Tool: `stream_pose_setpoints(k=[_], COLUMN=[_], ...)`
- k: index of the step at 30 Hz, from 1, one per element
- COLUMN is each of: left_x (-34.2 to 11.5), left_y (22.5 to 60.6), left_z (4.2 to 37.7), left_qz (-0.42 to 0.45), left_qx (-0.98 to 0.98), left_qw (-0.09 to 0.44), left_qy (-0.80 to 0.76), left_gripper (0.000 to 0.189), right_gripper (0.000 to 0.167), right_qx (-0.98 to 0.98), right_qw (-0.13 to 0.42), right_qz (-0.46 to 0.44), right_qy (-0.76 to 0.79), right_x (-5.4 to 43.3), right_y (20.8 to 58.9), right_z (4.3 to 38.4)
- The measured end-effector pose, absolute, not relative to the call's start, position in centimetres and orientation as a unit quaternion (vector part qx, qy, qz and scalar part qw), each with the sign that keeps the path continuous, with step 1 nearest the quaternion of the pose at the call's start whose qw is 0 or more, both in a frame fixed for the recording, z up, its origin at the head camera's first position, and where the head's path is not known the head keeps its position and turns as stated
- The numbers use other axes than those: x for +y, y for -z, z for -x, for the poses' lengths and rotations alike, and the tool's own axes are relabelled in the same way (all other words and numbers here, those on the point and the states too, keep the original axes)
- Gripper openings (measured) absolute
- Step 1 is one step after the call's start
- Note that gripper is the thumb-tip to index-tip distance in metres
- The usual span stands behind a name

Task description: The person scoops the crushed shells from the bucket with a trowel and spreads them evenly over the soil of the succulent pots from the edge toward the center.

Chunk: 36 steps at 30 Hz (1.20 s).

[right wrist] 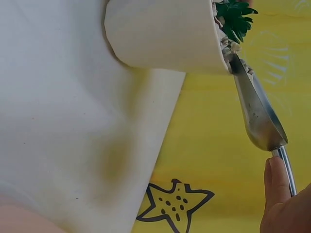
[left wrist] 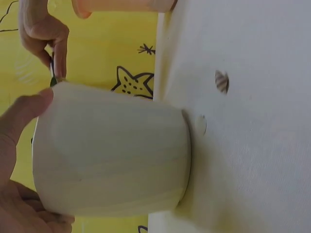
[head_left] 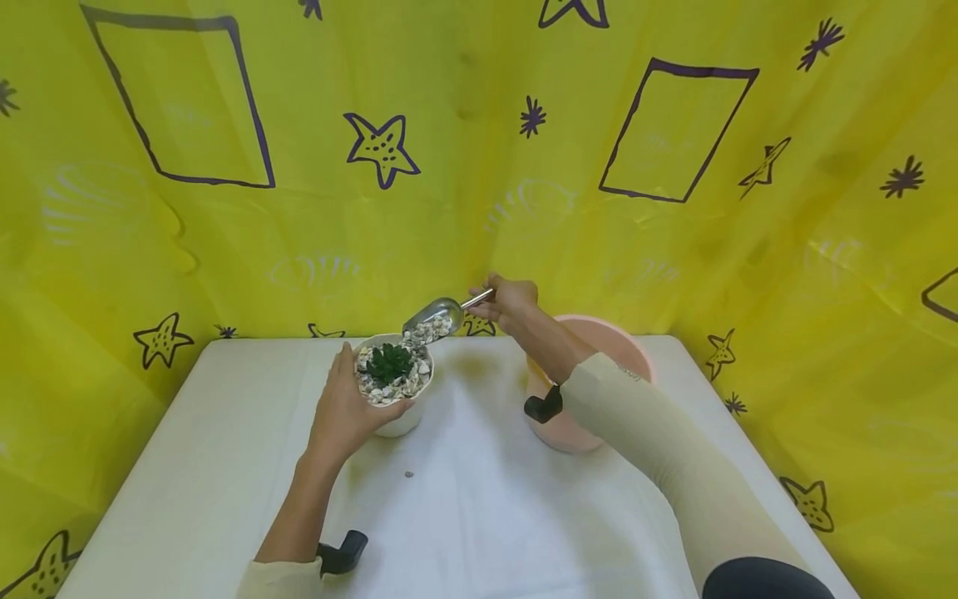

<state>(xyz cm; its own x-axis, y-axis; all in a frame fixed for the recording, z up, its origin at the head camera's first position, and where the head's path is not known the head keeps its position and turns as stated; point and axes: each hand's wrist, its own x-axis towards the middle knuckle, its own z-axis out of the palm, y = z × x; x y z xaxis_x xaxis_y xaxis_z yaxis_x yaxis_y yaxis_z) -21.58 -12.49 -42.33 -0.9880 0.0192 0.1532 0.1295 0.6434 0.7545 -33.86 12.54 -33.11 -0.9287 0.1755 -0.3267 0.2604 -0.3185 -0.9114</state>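
A white plant pot (head_left: 400,423) stands on the table, with a green succulent (head_left: 387,363) amid pale pebbles (head_left: 407,386). My left hand (head_left: 346,409) grips the pot around its rim from the left, thumb on the near side. In my right hand (head_left: 512,301) is the handle of a metal scoop (head_left: 443,309), tilted down to the left over the pot's far right edge. Pebbles lie in the scoop and at its lip. The right wrist view shows the scoop's tip (right wrist: 235,63) at the pot's rim.
A pink bucket (head_left: 572,434) stands to the right, partly behind my right forearm; its inside is hidden. A small striped shell (left wrist: 222,81) and a flat whitish piece (left wrist: 201,125) lie on the white tabletop (head_left: 464,516). A yellow patterned curtain (head_left: 464,225) hangs behind.
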Motion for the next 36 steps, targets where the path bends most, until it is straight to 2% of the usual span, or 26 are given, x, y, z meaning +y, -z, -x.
stream_pose_setpoints(k=[5, 9, 17, 25, 36], left_x=[-13.3, -13.0, -10.3, -9.4, -11.6], left_y=[42.5, 42.4, 42.4, 42.7, 42.4], left_z=[22.1, 21.9, 20.6, 20.4, 21.0], left_qz=[0.084, 0.078, -0.018, -0.031, 0.025], left_qx=[-0.902, -0.901, -0.904, -0.906, -0.906], left_qw=[0.05, 0.043, 0.084, 0.123, 0.079], left_qy=[0.421, 0.425, 0.42, 0.403, 0.416], left_gripper=[0.129, 0.129, 0.135, 0.133, 0.13], right_gripper=[0.025, 0.025, 0.024, 0.037, 0.036], right_qx=[0.574, 0.573, 0.592, 0.588, 0.589], right_qw=[0.025, 0.022, 0.022, 0.026, 0.024], right_qz=[-0.184, -0.182, -0.176, -0.166, -0.159], right_qy=[0.797, 0.799, 0.786, 0.791, 0.792], right_x=[12.7, 12.7, 12.6, 12.3, 12.3], right_y=[33.5, 33.5, 33.0, 32.9, 32.8], right_z=[34.0, 34.1, 33.8, 33.6, 33.6])
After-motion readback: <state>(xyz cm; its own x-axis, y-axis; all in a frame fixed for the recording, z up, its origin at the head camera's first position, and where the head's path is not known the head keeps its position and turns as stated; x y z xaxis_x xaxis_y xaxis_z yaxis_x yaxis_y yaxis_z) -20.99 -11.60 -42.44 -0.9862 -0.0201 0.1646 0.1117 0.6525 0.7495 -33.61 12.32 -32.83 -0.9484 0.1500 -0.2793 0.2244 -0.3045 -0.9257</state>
